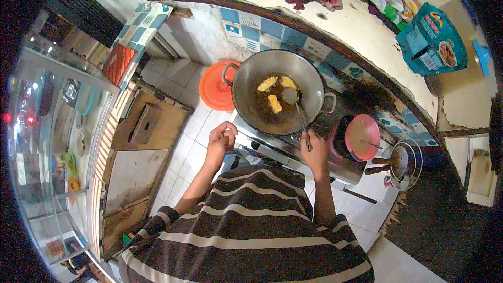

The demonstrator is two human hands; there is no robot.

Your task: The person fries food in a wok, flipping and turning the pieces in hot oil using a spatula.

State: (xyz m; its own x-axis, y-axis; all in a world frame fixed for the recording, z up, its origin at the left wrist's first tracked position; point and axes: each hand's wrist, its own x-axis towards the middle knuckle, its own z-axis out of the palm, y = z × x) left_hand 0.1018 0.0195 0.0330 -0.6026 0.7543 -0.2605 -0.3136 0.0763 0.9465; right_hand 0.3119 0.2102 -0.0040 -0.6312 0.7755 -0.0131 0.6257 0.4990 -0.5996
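A large metal wok [251, 110] with two loop handles sits on the stove, with dark oil in its bottom. Three golden fried pieces [274, 104] lie in the oil. My right hand [315, 149] is closed around the handle of a ladle [302, 115], whose round head rests in the oil beside the pieces. To the left, my left hand [224, 137] is raised just outside the wok's near left rim, touching nothing. Its fingers are curled, and I can make out nothing in them.
An orange lid or basin [214, 86] is left of the wok. A pink bowl [362, 136] with a spoon stands right of it, near a wire strainer [402, 165]. Packets and a teal pouch [433, 41] lie on the upper ledge. A glass case [57, 141] is far left.
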